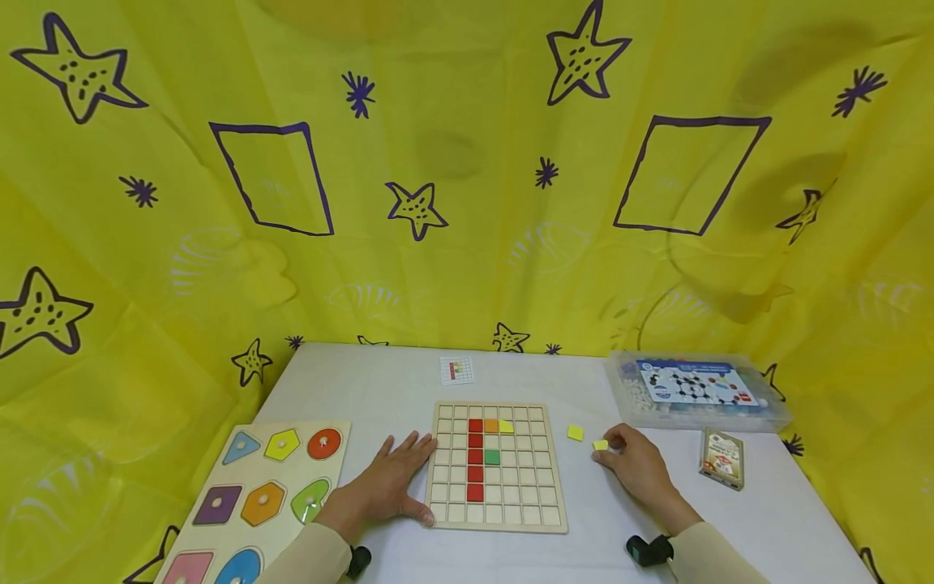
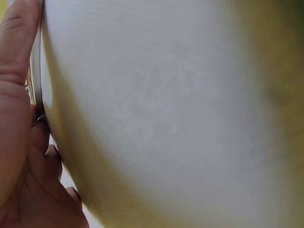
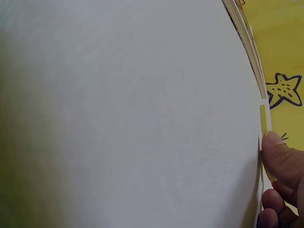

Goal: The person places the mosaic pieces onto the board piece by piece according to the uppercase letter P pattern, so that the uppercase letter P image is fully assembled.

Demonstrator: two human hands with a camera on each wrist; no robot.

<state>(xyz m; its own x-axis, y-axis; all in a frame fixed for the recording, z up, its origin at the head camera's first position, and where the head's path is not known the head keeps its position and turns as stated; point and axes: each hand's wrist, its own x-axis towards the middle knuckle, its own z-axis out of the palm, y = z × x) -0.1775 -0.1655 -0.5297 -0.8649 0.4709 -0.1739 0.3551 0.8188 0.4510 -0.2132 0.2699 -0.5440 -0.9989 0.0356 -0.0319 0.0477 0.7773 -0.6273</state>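
A wooden grid board (image 1: 511,513) lies on the white table in the head view. Several red tiles (image 1: 476,457) form a column on it, with an orange tile (image 1: 491,426), a yellow tile (image 1: 507,427) and a green tile (image 1: 492,457) to their right. My left hand (image 1: 390,478) rests at the board's left edge, fingers extended and thumb near the lower corner. Right of the board, my right hand (image 1: 642,462) pinches a small yellow square tile (image 1: 600,445) between thumb and fingers. Another yellow square tile (image 1: 576,433) lies between that hand and the board.
A small pattern card (image 1: 456,371) lies behind the board. At left is a wooden shape puzzle (image 1: 237,507) with knobbed pieces. A clear plastic box (image 1: 696,414) stands at the back right, with a small card box (image 1: 722,459) before it. A yellow curtain (image 1: 467,268) hangs behind the table.
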